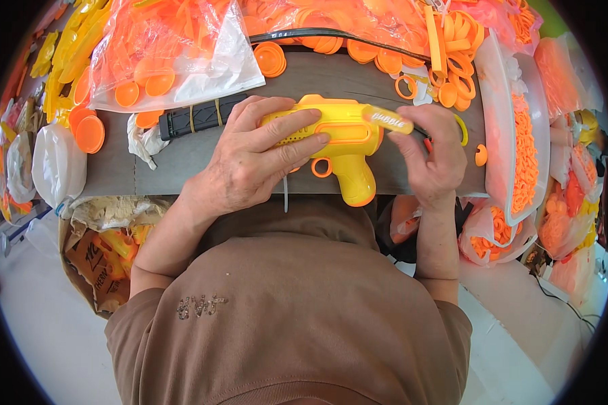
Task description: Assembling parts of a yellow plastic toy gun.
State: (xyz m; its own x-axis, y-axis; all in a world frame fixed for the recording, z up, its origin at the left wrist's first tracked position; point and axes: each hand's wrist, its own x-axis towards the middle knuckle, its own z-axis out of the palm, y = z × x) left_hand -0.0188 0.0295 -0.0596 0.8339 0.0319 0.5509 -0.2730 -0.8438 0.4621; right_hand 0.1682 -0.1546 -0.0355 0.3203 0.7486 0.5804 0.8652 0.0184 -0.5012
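Note:
A yellow toy gun with an orange trigger ring is held level over the near part of the table, its grip hanging down. My left hand is closed round the gun's left end, fingers lying over its upper side. Between the thumb and fingers of my right hand is a small yellow strip with pale lettering, slightly blurred, at the gun's right end. I cannot tell whether strip and gun touch. Below my left hand a thin pale cord hangs down.
Clear bags of orange parts line the back of the dark table. Orange discs and a black slotted bar lie left. A white bin of orange pieces stands right. A paper sack sits below left.

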